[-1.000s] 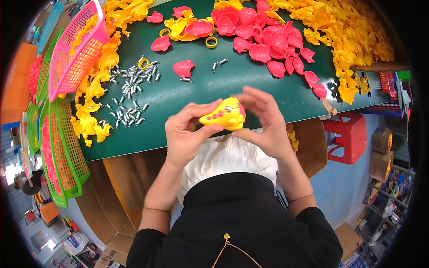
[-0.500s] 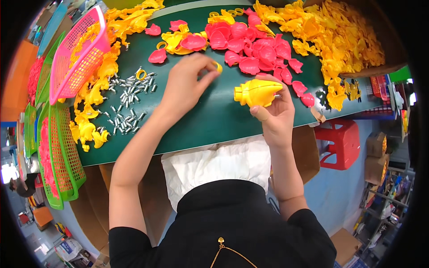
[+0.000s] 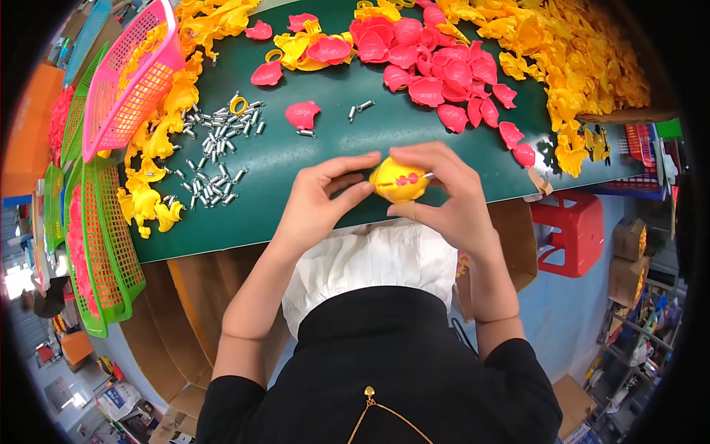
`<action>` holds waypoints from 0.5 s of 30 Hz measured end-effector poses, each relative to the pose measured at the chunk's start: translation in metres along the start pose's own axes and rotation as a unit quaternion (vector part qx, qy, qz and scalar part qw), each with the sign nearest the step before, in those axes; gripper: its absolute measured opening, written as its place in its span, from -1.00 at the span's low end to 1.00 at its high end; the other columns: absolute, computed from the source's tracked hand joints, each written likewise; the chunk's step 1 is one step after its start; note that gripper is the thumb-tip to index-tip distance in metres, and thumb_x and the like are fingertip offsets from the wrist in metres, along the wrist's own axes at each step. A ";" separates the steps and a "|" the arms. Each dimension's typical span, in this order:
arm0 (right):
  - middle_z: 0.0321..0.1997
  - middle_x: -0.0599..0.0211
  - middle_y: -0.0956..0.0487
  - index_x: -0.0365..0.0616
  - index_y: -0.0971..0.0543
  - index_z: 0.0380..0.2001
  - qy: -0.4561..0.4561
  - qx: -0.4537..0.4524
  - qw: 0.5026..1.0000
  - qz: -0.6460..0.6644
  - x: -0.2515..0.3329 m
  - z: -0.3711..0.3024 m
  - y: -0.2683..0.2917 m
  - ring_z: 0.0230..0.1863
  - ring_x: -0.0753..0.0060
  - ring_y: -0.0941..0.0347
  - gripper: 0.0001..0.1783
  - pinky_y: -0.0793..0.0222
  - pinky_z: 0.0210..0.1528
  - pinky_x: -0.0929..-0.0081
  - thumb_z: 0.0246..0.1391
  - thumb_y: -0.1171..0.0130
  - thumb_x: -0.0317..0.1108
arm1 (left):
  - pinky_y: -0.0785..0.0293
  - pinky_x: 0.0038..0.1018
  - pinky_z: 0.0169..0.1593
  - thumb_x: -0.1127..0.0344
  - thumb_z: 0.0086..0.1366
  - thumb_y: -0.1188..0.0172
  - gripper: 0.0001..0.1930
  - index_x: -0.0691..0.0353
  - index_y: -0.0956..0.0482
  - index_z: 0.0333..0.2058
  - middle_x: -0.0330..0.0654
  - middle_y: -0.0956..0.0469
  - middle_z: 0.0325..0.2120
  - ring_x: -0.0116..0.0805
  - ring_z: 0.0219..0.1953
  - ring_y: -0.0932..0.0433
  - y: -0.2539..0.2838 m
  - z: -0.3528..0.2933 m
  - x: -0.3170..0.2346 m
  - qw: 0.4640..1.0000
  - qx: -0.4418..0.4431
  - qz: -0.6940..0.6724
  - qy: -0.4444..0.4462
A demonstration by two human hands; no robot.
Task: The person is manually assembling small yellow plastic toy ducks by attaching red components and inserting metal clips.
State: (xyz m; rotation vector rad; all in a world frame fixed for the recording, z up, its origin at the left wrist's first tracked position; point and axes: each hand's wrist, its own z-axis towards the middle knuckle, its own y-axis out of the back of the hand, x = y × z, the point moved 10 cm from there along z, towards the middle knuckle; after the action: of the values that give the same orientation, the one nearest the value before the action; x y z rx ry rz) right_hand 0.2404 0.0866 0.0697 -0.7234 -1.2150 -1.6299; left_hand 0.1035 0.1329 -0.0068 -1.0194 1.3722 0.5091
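Over the near edge of a dark green, smooth-topped counter [image 3: 270,170], a rounded yellow plastic piece with pink-red spots [image 3: 398,182] sat between two bare hands. The right hand [image 3: 464,201] had its grip clamped on it, fingers over the top and thumb beneath. The left hand [image 3: 312,198] met its left edge with the thumb, fingertips by the upper left; whether that grip pinched or merely touched could not be told. A thin silver metal part [image 3: 429,176] showed at the right side, by the right fingers, too small to identify.

Good handling seemed to call for a steady right hold, left fingertips supporting the opposite side, the metal part kept straight and unbent, and pressure kept light on the shell. Loose silver coil springs [image 3: 216,148] lay well to the left.
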 end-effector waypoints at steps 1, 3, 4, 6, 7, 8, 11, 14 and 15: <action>-0.02 0.20 -0.51 -0.18 -0.50 -0.06 -0.093 0.066 0.993 -0.020 -0.016 -0.001 -0.010 -0.02 0.33 -0.50 -0.40 -0.49 -0.05 0.42 -0.28 -0.45 -0.55 | -0.42 -0.48 0.11 0.50 0.20 -0.26 -0.64 0.35 -0.51 0.00 -0.07 -0.53 -0.05 -0.42 -0.02 -0.51 0.002 -0.005 -0.008 0.995 -0.014 0.094 -0.028; -0.08 0.23 -0.55 -0.19 -0.53 -0.09 -0.079 0.054 0.994 -0.059 -0.013 0.000 -0.012 -0.09 0.37 -0.52 -0.46 -0.46 -0.12 0.48 -0.26 -0.43 -0.52 | -0.39 -0.45 0.14 0.53 0.16 -0.28 -0.60 0.34 -0.50 0.01 -0.07 -0.49 0.00 -0.39 0.03 -0.47 0.005 -0.013 -0.011 0.995 -0.035 0.085 -0.033; -0.09 0.21 -0.56 -0.20 -0.54 -0.12 -0.035 0.064 0.994 -0.080 -0.007 0.001 -0.018 -0.10 0.35 -0.52 -0.49 -0.46 -0.12 0.48 -0.26 -0.43 -0.52 | -0.40 -0.45 0.13 0.56 0.14 -0.29 -0.60 0.35 -0.51 -0.01 -0.07 -0.48 0.00 -0.38 0.02 -0.48 -0.003 -0.014 -0.013 0.995 -0.010 0.062 -0.081; -0.12 0.19 -0.58 -0.21 -0.57 -0.19 -0.011 0.072 0.994 -0.079 0.000 0.004 -0.028 -0.10 0.30 -0.53 -0.54 -0.46 -0.12 0.48 -0.27 -0.44 -0.51 | -0.47 -0.46 0.03 0.61 0.06 -0.33 -0.68 0.38 -0.58 -0.15 -0.06 -0.53 -0.10 -0.35 -0.06 -0.54 0.001 -0.020 -0.008 0.989 -0.039 0.045 -0.135; -0.12 0.19 -0.58 -0.21 -0.57 -0.19 -0.009 0.075 0.994 -0.077 -0.003 0.004 -0.031 -0.10 0.30 -0.53 -0.54 -0.46 -0.12 0.48 -0.27 -0.44 -0.51 | -0.47 -0.46 0.03 0.61 0.06 -0.33 -0.68 0.38 -0.58 -0.15 -0.06 -0.53 -0.10 -0.35 -0.06 -0.54 0.002 -0.021 -0.004 0.989 -0.042 0.046 -0.135; -0.10 0.18 -0.57 -0.20 -0.57 -0.19 -0.007 0.061 0.998 -0.032 -0.009 0.002 -0.031 -0.08 0.30 -0.52 -0.54 -0.46 -0.09 0.46 -0.27 -0.44 -0.51 | -0.49 -0.47 -0.01 0.61 0.06 -0.33 -0.74 0.39 -0.60 -0.22 -0.06 -0.56 -0.15 -0.35 -0.12 -0.56 0.005 -0.023 -0.004 0.986 -0.068 0.050 -0.146; -0.05 0.16 -0.56 -0.20 -0.58 -0.17 -0.002 0.019 0.999 0.027 -0.022 -0.009 -0.032 -0.03 0.28 -0.51 -0.53 -0.44 -0.04 0.44 -0.26 -0.45 -0.52 | -0.52 -0.48 -0.11 0.57 0.05 -0.35 -0.85 0.38 -0.63 -0.36 -0.08 -0.63 -0.31 -0.33 -0.24 -0.61 0.010 -0.023 -0.010 0.976 -0.122 0.078 -0.160; 0.00 0.11 -0.54 -0.22 -0.57 -0.14 0.015 -0.020 0.999 0.042 -0.028 -0.018 -0.033 0.02 0.28 -0.49 -0.55 -0.42 0.01 0.44 -0.20 -0.42 -0.52 | -0.49 -0.45 -0.14 0.48 0.00 -0.40 -0.81 0.33 -0.65 -0.35 -0.11 -0.66 -0.34 -0.29 -0.26 -0.62 0.005 -0.027 -0.020 0.951 -0.134 0.186 -0.209; 0.03 0.09 -0.52 -0.25 -0.57 -0.12 0.026 -0.030 0.998 0.044 -0.027 -0.018 -0.031 0.04 0.29 -0.47 -0.58 -0.41 0.03 0.44 -0.13 -0.38 -0.52 | -0.49 -0.45 -0.14 0.48 0.00 -0.40 -0.81 0.33 -0.65 -0.35 -0.11 -0.66 -0.34 -0.29 -0.26 -0.62 0.007 -0.027 -0.019 0.950 -0.133 0.185 -0.212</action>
State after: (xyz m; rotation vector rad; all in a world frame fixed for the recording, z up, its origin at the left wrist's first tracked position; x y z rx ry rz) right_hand 0.2231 0.0810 0.0285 -0.7568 -1.0855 -1.6080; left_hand 0.0793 0.1190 0.0120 -0.7990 1.1224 1.1506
